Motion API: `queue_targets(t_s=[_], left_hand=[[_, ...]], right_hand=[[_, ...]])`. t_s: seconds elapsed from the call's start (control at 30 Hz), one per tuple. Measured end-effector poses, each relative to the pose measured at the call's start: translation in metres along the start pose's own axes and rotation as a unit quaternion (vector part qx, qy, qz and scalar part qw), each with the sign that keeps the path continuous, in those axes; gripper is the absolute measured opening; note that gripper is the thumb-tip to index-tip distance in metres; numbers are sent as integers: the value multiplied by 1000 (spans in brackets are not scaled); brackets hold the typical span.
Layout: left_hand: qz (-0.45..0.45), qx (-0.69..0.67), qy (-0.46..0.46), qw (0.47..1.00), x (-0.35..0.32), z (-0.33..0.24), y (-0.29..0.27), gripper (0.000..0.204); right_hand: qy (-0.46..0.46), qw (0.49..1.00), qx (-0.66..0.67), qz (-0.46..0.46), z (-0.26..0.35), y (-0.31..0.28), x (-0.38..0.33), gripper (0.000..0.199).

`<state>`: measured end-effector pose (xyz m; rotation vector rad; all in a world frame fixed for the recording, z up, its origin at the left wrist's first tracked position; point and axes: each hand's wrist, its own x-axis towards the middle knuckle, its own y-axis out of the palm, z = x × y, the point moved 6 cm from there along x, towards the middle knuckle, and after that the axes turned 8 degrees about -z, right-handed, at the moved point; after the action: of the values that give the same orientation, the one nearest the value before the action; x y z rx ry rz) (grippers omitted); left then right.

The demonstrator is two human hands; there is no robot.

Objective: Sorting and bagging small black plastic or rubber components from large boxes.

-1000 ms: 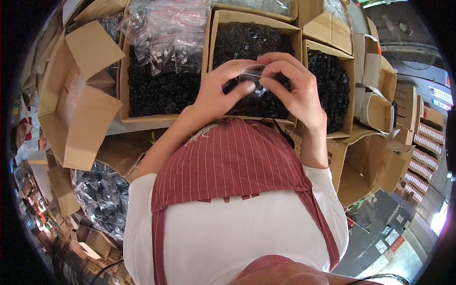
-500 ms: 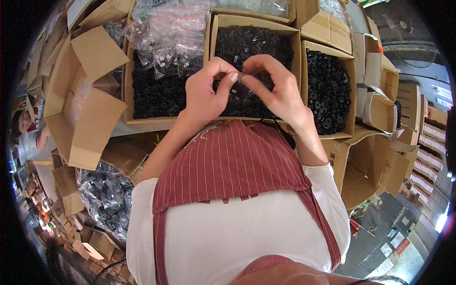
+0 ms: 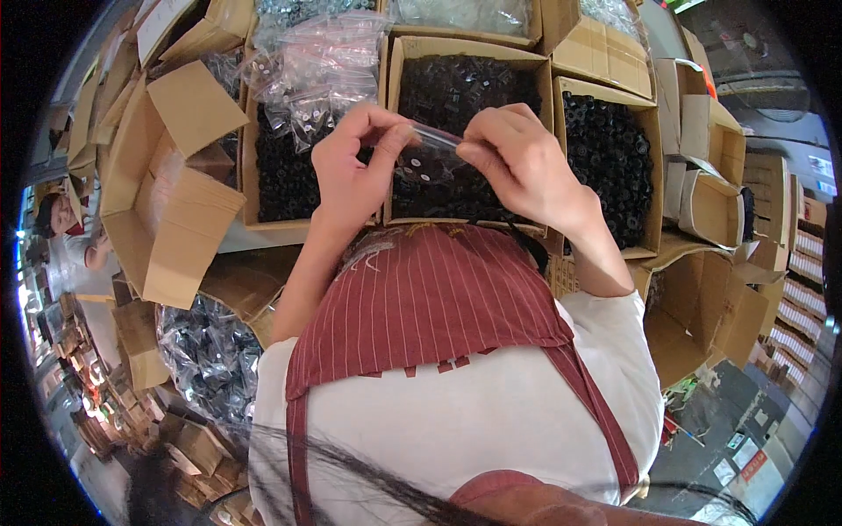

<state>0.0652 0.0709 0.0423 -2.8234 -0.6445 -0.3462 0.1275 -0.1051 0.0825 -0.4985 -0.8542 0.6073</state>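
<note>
A clear plastic zip bag (image 3: 426,168) with small dark pieces inside hangs between my hands, its top edge pulled straight. My left hand (image 3: 358,165) pinches one end of that edge between thumb and forefinger. At the other end my right hand (image 3: 528,165) grips it, thumb against curled fingers. Behind and below the bag is a cardboard box (image 3: 544,92) of small black plastic parts (image 3: 465,83). Part of its contents is hidden by the bag and hands.
Filled zip bags (image 3: 320,66) lie heaped over black parts at the left. Black ring-shaped parts (image 3: 605,158) fill a box on the right. An open carton (image 3: 195,210) stands far left, above a large bag of packed pieces (image 3: 209,359). Another person (image 3: 88,250) is at the left rim.
My hands have moved apart, the left one leftward and the right one rightward. The bag's top edge is now stretched straight between them.
</note>
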Motion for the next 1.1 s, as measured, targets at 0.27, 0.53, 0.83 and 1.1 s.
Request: queue_targets(t_s=[0.27,0.53,0.83,1.1], left_hand=[[-24,-181,-196,963,-8,15,13,11],[-18,-255,-330,909,-29,21,50,28],[18,-190,-303,934,-31,33,64,44],[17,-224,-316,922,-29,31,77,51]], right_hand=[[270,907,322,-23,-44,12,-24,32],[407,793,452,-39,-51,32,-57,29],[449,767,455,-63,-76,32,-76,24],[441,764,470,-18,-74,32,-76,31]])
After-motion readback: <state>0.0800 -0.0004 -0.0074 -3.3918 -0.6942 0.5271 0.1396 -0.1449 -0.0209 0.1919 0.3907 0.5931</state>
